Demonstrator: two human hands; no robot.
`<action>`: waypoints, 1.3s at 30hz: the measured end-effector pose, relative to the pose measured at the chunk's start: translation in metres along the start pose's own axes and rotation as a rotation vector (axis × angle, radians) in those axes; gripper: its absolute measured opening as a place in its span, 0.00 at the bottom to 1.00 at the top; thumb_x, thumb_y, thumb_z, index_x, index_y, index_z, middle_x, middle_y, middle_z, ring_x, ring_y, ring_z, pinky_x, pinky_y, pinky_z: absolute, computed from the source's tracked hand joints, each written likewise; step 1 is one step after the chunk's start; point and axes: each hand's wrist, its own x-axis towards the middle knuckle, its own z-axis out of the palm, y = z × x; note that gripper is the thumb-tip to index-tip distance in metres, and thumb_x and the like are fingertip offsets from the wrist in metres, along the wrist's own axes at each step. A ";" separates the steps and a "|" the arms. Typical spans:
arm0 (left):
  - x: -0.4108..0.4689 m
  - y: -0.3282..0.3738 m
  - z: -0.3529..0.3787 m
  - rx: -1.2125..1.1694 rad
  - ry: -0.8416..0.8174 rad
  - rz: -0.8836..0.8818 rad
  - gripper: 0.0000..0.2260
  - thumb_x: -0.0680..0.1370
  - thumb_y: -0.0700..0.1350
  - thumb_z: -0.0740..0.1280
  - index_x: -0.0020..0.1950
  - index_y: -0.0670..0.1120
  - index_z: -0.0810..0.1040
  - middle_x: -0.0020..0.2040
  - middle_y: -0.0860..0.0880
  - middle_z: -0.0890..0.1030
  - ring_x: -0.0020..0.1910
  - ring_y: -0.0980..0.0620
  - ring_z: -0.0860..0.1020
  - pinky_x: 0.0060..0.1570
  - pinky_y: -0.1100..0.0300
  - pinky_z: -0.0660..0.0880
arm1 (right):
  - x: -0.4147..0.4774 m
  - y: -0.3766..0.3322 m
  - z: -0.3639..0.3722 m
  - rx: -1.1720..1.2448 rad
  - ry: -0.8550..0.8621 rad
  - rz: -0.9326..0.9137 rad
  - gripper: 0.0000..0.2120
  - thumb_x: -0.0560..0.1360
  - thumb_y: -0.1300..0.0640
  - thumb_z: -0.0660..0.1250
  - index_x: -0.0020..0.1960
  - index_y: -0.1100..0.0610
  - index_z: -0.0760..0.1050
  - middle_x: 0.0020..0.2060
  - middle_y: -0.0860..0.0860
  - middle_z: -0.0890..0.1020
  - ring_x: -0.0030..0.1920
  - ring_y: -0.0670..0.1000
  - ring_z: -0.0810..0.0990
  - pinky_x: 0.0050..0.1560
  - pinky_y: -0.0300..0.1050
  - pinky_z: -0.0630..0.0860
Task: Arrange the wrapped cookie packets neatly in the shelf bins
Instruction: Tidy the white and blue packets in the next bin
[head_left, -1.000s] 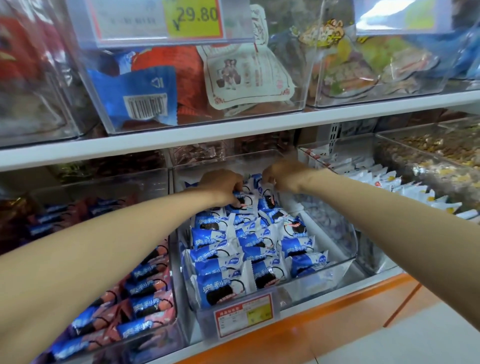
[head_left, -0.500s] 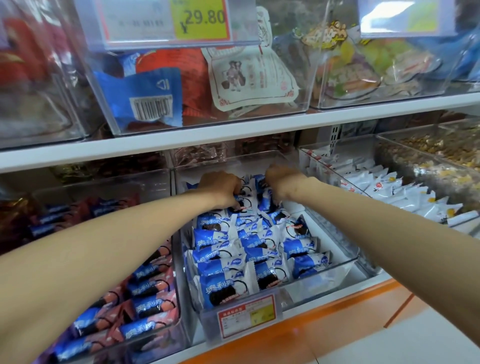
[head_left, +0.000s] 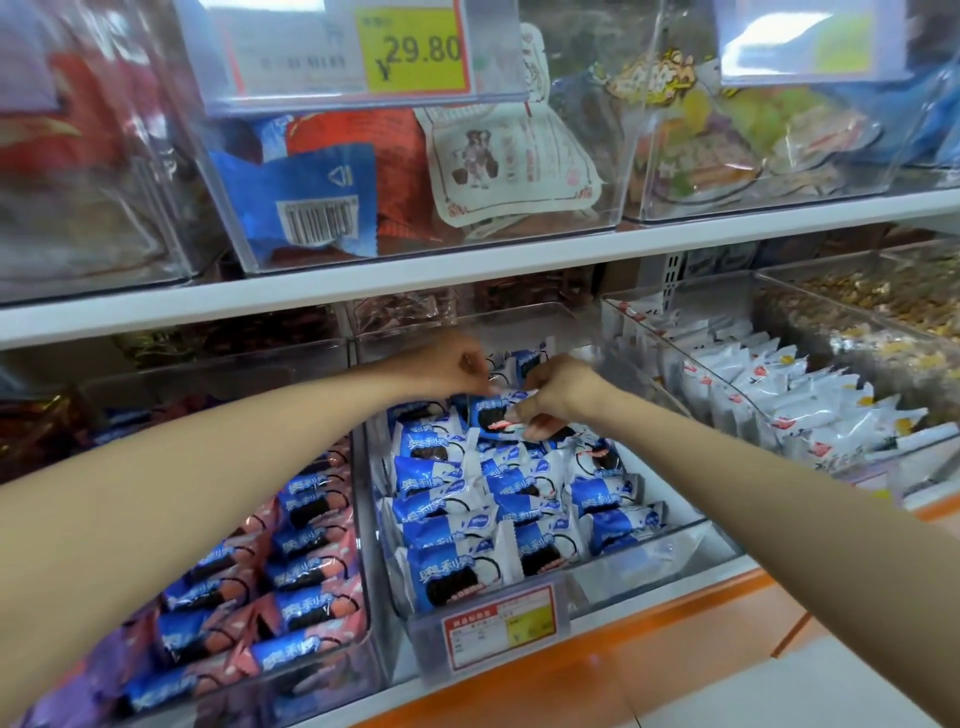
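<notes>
The white shelf board (head_left: 467, 270) runs across the view from 9 to 3 o'clock. Clear upper bins (head_left: 249, 223) of mixed snack bags stand on it at 12 o'clock, one carrying a yellow price tag (head_left: 415, 52) reading 29.80.

Below the board, three clear bins stand side by side. The left bin (head_left: 358, 519), at 8 o'clock, holds pink-and-blue packets in rows. The right bin (head_left: 649, 338), at 3 o'clock, holds white packets standing on edge. The middle bin (head_left: 675, 540), at 6 o'clock, holds the blue-and-white cookie packets (head_left: 441, 519), lying flat in roughly three overlapping columns from its front wall to its far end. The right column stops short of the front wall.

Both bare forearms reach in from 8 and 4 o'clock and meet over the far end of the middle bin, near centre.

The right hand (head_left: 556, 389) has curled fingers (head_left: 535, 428) that pinch the right end of the held packet (head_left: 491, 410), which lies on top of the rows.

The left hand (head_left: 452, 369) sits at 11 o'clock of that packet, knuckles up, fingers curled close together. Its tips are at the packet's white crimped edge, but whether they pinch it cannot be told.

A red-bordered label (head_left: 501, 623) hangs on the middle bin's front at 6 o'clock.
</notes>
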 end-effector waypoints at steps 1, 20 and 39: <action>-0.001 0.000 0.003 0.100 -0.033 -0.024 0.11 0.73 0.52 0.70 0.50 0.48 0.75 0.45 0.53 0.77 0.46 0.53 0.76 0.46 0.59 0.73 | 0.002 0.002 0.005 0.035 0.010 0.005 0.26 0.70 0.63 0.73 0.64 0.69 0.67 0.37 0.62 0.82 0.32 0.53 0.82 0.47 0.51 0.81; -0.004 0.006 0.011 0.434 0.097 0.035 0.13 0.73 0.54 0.69 0.53 0.50 0.74 0.51 0.53 0.76 0.49 0.53 0.73 0.46 0.59 0.70 | 0.037 -0.005 -0.052 -0.752 0.223 -0.394 0.17 0.74 0.65 0.66 0.62 0.56 0.75 0.64 0.56 0.75 0.63 0.57 0.74 0.63 0.49 0.71; 0.001 0.001 0.028 0.396 0.010 0.028 0.19 0.75 0.55 0.68 0.60 0.46 0.70 0.62 0.48 0.71 0.59 0.48 0.70 0.50 0.58 0.67 | 0.045 0.013 -0.020 -1.167 -0.325 -0.217 0.26 0.74 0.58 0.68 0.71 0.57 0.66 0.66 0.55 0.73 0.64 0.56 0.72 0.63 0.49 0.71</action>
